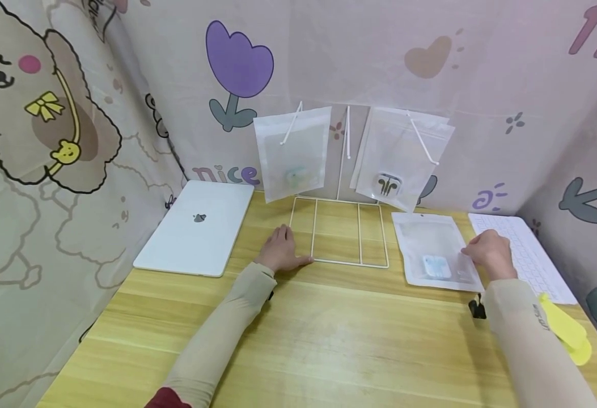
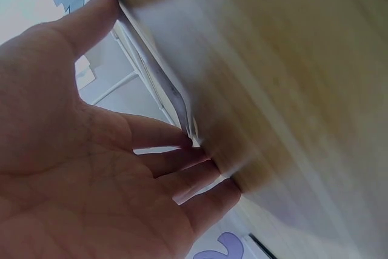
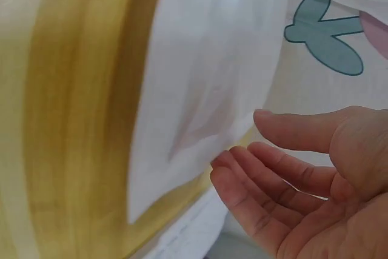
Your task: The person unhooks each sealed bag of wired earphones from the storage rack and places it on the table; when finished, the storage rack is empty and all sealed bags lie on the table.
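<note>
While the left hand (image 1: 280, 253) is resting wide open along the left side of the wire rack (image 1: 350, 264), thumb at its front corner and grasping nothing, the plastic bag (image 1: 418, 241) is lying on the table (image 1: 349, 340) just right of the rack. Its long axis is running front to back, the far end leaning left. Being nearer, the right hand (image 1: 491, 255) is touching the bag's right edge, fingers loosely bent, thumb parted from them, pinching nothing.

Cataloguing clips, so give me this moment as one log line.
left hand: touching rack base | right hand: at edge of tabletop pouch | other pouches: hanging
</note>
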A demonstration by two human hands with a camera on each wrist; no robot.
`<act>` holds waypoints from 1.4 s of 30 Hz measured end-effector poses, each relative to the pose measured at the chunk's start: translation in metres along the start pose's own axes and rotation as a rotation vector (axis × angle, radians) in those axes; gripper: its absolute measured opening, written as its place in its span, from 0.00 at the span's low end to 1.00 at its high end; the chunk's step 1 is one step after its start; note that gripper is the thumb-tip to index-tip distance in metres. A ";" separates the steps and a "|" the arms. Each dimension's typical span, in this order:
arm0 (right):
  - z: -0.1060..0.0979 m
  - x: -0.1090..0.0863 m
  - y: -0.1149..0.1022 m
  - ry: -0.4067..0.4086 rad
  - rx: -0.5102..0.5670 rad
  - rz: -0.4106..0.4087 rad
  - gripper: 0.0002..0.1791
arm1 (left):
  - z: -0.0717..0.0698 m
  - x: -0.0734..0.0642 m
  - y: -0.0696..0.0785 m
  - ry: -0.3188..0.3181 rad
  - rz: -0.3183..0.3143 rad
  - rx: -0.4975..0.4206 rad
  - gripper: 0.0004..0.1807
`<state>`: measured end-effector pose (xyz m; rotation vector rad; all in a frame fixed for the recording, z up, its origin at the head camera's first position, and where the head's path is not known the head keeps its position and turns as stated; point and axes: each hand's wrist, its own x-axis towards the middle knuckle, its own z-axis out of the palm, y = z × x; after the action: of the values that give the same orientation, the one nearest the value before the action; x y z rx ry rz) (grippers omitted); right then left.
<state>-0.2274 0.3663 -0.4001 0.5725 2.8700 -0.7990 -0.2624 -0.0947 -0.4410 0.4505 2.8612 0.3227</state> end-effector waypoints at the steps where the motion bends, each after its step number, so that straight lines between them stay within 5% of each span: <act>1: -0.001 0.000 -0.001 0.002 -0.006 -0.009 0.20 | 0.000 0.000 0.000 0.003 0.000 -0.005 0.61; 22: -0.023 0.003 -0.075 0.083 -0.019 -0.385 0.26 | 0.001 -0.001 0.001 0.006 0.007 0.011 0.61; 32: -0.022 0.011 -0.105 0.126 0.112 -0.438 0.27 | 0.001 -0.001 0.000 0.002 -0.003 0.024 0.61; 42: -0.015 0.015 -0.120 0.173 0.181 -0.407 0.27 | 0.003 0.000 -0.001 -0.002 0.001 0.013 0.61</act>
<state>-0.2872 0.2844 -0.3333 0.0671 3.1438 -1.1235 -0.2617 -0.0950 -0.4441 0.4540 2.8629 0.3043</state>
